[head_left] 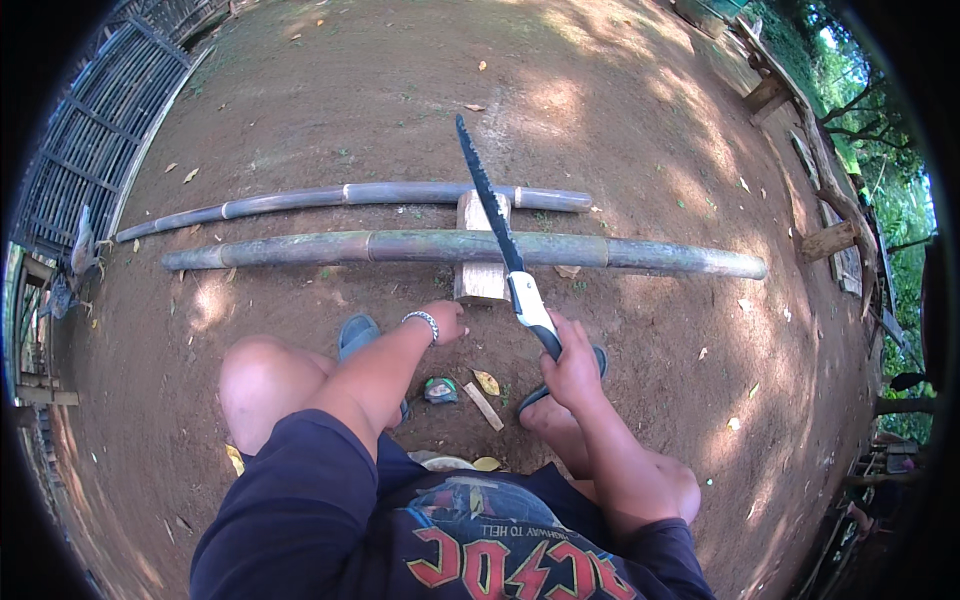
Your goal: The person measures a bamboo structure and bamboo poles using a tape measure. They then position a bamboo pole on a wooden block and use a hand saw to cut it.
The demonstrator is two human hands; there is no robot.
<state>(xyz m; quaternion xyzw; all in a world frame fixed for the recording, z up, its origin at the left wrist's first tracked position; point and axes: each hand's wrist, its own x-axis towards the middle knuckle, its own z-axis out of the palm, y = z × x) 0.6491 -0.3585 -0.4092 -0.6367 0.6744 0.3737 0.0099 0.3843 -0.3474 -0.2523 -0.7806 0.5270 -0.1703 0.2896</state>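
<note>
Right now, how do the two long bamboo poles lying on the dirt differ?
The near bamboo pole is thicker and reaches farther right; the far bamboo pole is thinner and ends sooner. The black toothed saw blade, held by the right hand, crosses the near pole, with its tip above the far one. Both rest across the pale wooden block, side by side.

Bare reddish-brown dirt ground (pixel 560 90) was dappled with sun and shade, dry leaves scattered. Left of it stood a grey slatted bamboo fence (pixel 95 130); right of it, rough wooden posts (pixel 830 200) and green trees (pixel 880 130).
</note>
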